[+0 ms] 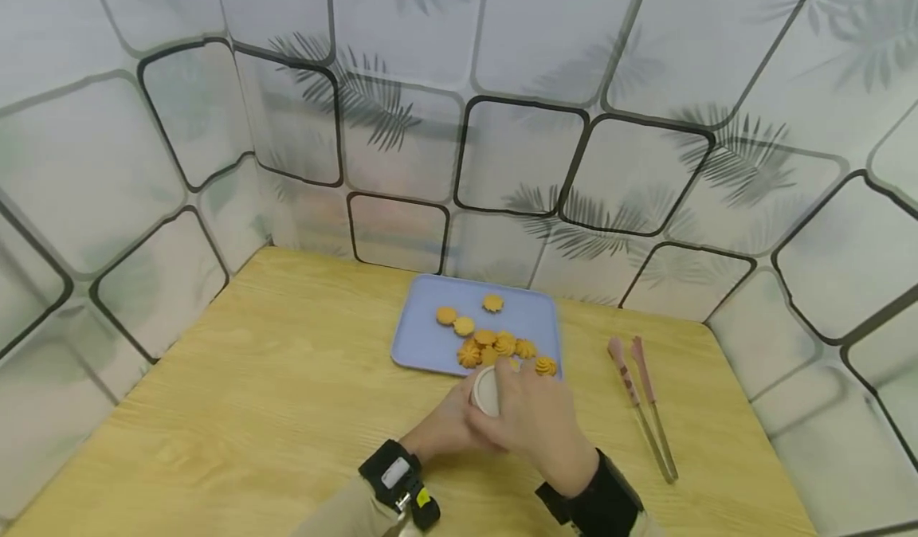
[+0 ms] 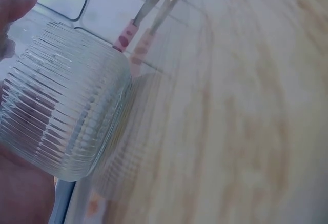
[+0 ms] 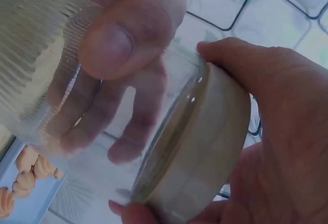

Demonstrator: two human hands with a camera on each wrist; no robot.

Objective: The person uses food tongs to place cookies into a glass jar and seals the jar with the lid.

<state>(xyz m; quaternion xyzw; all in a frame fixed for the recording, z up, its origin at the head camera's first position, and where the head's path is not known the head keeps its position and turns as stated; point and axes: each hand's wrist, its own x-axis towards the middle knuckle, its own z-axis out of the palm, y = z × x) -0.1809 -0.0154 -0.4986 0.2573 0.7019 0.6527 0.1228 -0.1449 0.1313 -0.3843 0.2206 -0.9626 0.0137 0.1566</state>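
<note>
Both hands are on a clear ribbed glass jar [image 2: 66,106] near the front of the tray. My left hand [image 1: 453,424] wraps its fingers and thumb around the glass body, and those fingers show through the wall in the right wrist view. At the jar's mouth, my right hand [image 1: 538,421] grips a pale round lid [image 3: 210,137] by its rim, thumb and fingers on opposite sides. The lid sits at the glass edge. In the left wrist view the jar's base is close over the wooden table [image 2: 230,131]. Much of the jar is hidden by the hands in the head view.
A blue tray [image 1: 423,350] with several golden swirled and round cookies [image 1: 469,354] lies just beyond the hands. Tongs [image 1: 649,401] with pink patterned tips and metal arms lie to the right. Patterned curtains [image 1: 402,234] border the table's back and sides.
</note>
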